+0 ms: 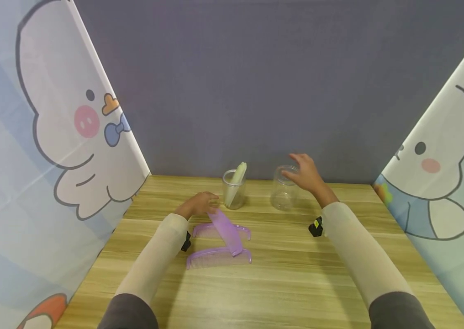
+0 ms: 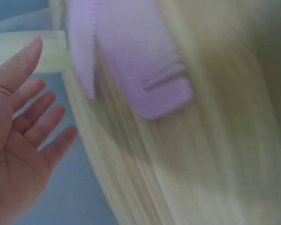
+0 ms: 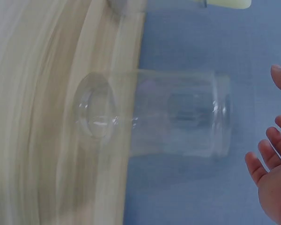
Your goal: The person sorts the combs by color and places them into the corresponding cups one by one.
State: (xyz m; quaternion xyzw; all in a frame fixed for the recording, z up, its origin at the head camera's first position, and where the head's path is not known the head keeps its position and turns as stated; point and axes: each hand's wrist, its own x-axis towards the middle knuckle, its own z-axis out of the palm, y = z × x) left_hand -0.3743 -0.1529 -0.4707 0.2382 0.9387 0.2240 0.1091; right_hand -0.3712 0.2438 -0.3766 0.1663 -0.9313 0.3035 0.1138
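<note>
Three purple combs lie on the table near my left hand (image 1: 200, 204). The front comb (image 1: 217, 258) and the back comb (image 1: 204, 230) lie crosswise, and a third comb (image 1: 227, 232) slants over them. In the left wrist view, the left hand (image 2: 25, 126) has loosely spread fingers and holds nothing; a purple comb (image 2: 140, 51) is beside it. A clear jar (image 1: 238, 196) holds pale yellow-green flat pieces (image 1: 236, 180), whose kind I cannot tell. My right hand (image 1: 307, 175), fingers apart, is by the rim of a second clear jar (image 1: 283, 196), upright with nothing visible inside.
The wood-grain table (image 1: 281, 283) ends at a dark grey panel (image 1: 256, 91) just behind the jars. Cartoon-printed panels stand on the left (image 1: 104, 183) and on the right (image 1: 454, 201). Small black devices sit at both wrists.
</note>
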